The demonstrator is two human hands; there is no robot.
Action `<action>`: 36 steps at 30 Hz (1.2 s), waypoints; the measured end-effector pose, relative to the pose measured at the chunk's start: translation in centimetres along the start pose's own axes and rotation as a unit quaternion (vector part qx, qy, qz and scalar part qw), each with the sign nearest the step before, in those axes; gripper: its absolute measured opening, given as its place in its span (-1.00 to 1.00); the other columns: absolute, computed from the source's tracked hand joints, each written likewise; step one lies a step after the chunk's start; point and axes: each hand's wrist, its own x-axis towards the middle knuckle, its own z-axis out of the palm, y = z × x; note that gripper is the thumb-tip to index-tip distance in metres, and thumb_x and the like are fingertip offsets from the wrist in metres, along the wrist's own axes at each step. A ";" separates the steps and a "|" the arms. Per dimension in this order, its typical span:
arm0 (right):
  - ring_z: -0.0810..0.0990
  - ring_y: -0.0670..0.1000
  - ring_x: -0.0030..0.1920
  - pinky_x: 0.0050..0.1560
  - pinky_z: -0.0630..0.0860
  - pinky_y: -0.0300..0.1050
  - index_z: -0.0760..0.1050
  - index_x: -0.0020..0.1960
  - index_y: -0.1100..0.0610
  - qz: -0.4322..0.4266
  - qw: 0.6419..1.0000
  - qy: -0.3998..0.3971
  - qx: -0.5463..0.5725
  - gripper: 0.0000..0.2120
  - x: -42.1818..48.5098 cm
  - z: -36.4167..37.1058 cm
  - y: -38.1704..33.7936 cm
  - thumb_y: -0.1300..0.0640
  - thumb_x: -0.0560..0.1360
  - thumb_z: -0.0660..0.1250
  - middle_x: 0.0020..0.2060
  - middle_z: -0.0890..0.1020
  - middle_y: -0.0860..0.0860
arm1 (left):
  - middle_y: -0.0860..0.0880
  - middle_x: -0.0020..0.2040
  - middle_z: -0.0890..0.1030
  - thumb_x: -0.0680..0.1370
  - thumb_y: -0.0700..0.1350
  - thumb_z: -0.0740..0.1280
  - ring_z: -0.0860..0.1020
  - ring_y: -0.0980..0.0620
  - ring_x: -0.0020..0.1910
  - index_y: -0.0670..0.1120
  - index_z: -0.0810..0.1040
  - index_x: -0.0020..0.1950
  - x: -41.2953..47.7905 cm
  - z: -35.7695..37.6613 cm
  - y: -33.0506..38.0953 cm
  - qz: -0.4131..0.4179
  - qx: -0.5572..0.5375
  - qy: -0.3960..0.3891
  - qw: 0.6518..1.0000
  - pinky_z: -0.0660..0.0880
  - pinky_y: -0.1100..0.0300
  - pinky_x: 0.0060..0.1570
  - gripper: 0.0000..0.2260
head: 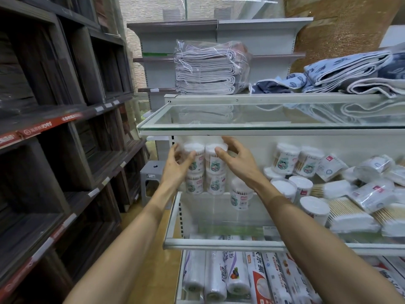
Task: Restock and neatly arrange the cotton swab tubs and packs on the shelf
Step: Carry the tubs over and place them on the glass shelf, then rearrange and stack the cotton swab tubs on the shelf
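Gripping the upper left tub (195, 150) with left hand (175, 166), right hand (239, 161) seemingly pinching the neighbouring tub (213, 166), both blurred

The middle shelf (219, 243) carries a block of four tubs (213, 170) at its far left, two stacked on two. The left grip (175, 165) touches the block's left side and the right grip (238, 163) its right. A single tub (240, 197) stands nearer, just right of the block. Further right are more tubs (285, 159), then piled packs (372, 194). A glass shelf (263, 117) lies above, with bagged cloths (208, 69) and towels (350, 71) higher up. Rolls (214, 275) lie below. A stool (151, 172) stands on the floor, far left.
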 end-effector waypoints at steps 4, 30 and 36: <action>0.49 -0.05 0.31 0.26 0.45 -0.15 0.46 0.39 0.06 -0.017 0.998 0.058 0.001 -0.58 -1.1 -1.3 -0.6 -0.04 0.58 0.36 0.33 0.54 -0.03 | -0.03 0.41 0.44 0.60 0.07 0.33 0.44 0.08 0.35 -0.03 0.34 0.49 -2.0 0.4 0.0 0.082 -0.006 0.096 0.992 0.39 0.26 0.28 -0.51; 0.67 0.04 -0.07 -0.06 0.62 -0.09 0.49 0.24 0.25 0.175 0.926 -0.038 0.333 -0.73 -7.6 -1.1 1.5 0.23 0.55 0.37 -0.01 0.68 0.13 | -0.02 0.08 0.62 0.60 0.00 0.35 0.62 0.02 0.01 -0.05 0.53 0.19 -8.7 1.1 -2.7 -0.012 -0.072 -0.082 0.994 0.59 0.17 -0.04 -0.79; 0.68 0.02 0.11 -0.01 0.59 -0.16 0.51 0.26 0.14 0.128 0.964 -0.074 0.220 -0.63 -7.6 1.0 0.8 0.11 0.49 0.48 0.07 0.70 0.09 | -0.01 0.11 0.62 0.37 0.07 0.57 0.62 0.11 0.04 0.05 0.36 0.37 -8.9 0.2 -2.1 -0.035 0.008 -0.126 0.991 0.52 0.34 -0.09 -0.35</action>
